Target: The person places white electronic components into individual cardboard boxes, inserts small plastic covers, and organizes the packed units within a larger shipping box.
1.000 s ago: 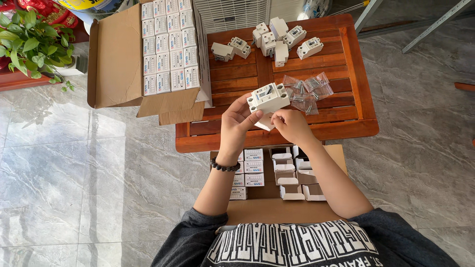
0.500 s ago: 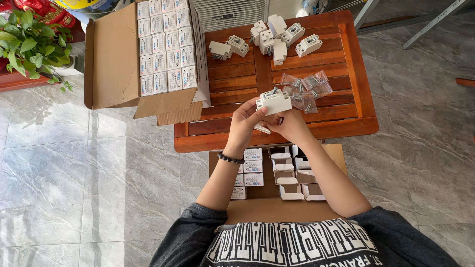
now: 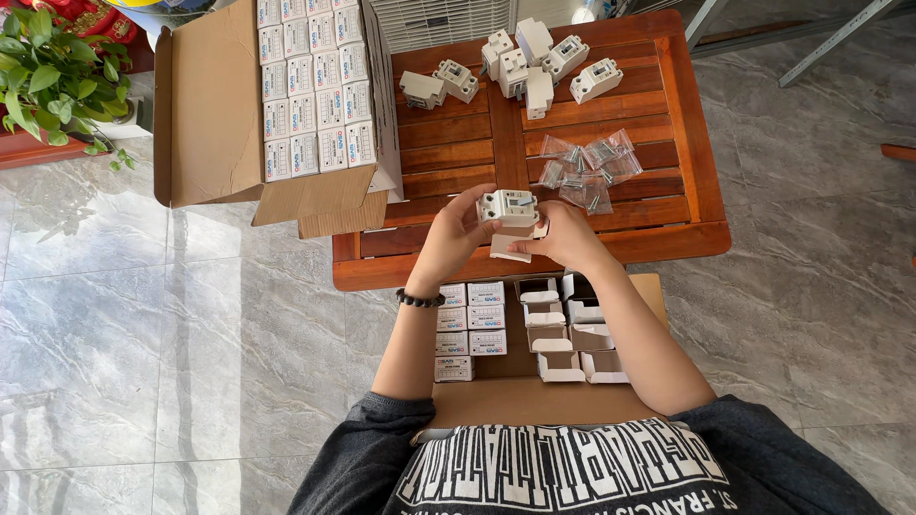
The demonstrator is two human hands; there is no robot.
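Observation:
Both hands meet over the near edge of the wooden table [image 3: 468, 143]. My left hand [image 3: 456, 236] and my right hand [image 3: 563, 236] together hold a white plastic electrical device [image 3: 509, 207], with a small white carton [image 3: 512, 248] just under it between my fingers. A dark bead bracelet sits on my left wrist. On the far side of the table lie several more white devices [image 3: 534, 59], and small clear bags of screws [image 3: 587, 167] lie in front of them.
A large open cardboard box [image 3: 210, 114] full of small white cartons leans at the table's left. Another open box [image 3: 534, 391] on my lap holds shut cartons on the left and open empty ones on the right. A potted plant [image 3: 52, 81] stands far left on the tiled floor.
The device and both hands have come down and nearer to me, from above the table's middle to its near edge. The view has shifted slightly.

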